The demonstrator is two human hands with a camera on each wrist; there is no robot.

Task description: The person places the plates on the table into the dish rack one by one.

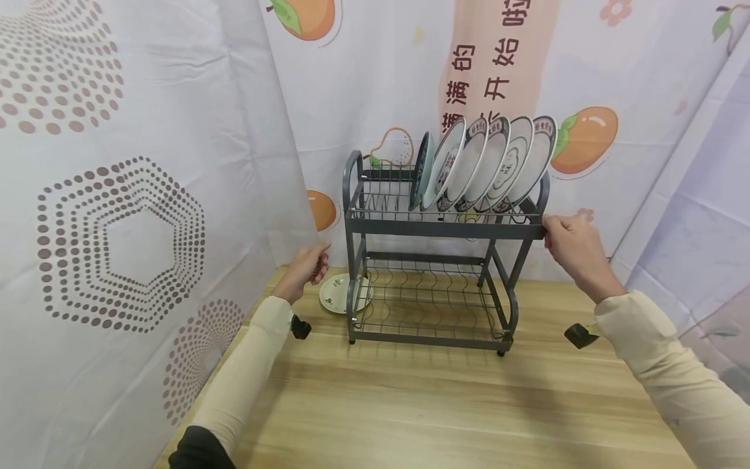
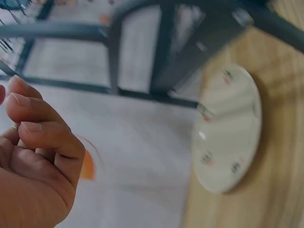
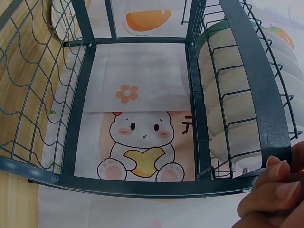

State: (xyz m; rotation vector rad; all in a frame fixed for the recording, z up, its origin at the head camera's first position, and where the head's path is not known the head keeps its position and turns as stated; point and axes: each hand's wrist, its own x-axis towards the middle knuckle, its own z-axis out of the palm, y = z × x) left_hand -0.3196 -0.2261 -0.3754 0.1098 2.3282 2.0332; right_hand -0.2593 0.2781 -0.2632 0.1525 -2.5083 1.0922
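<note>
A dark grey two-tier dish rack [image 1: 445, 228] stands on the wooden table. My right hand [image 1: 577, 247] grips the front right corner of its upper tier; in the right wrist view, the curled fingers [image 3: 273, 190] are at the end of the frame bar. Several patterned plates [image 1: 521, 159] lean upright in the right part of the top tier. My left hand [image 1: 306, 266] is apart from the rack, just left of its upper frame, its fingers loosely bent and holding nothing. Below it, a small floral plate [image 2: 228, 128] lies on the table, partly behind the rack's left leg in the head view.
The lower tier [image 1: 428, 299] is a wire grid with wavy dividers. Printed curtains [image 1: 375, 65] hang behind and to the left of the table [image 1: 410, 404]. Small black devices are strapped at both wrists.
</note>
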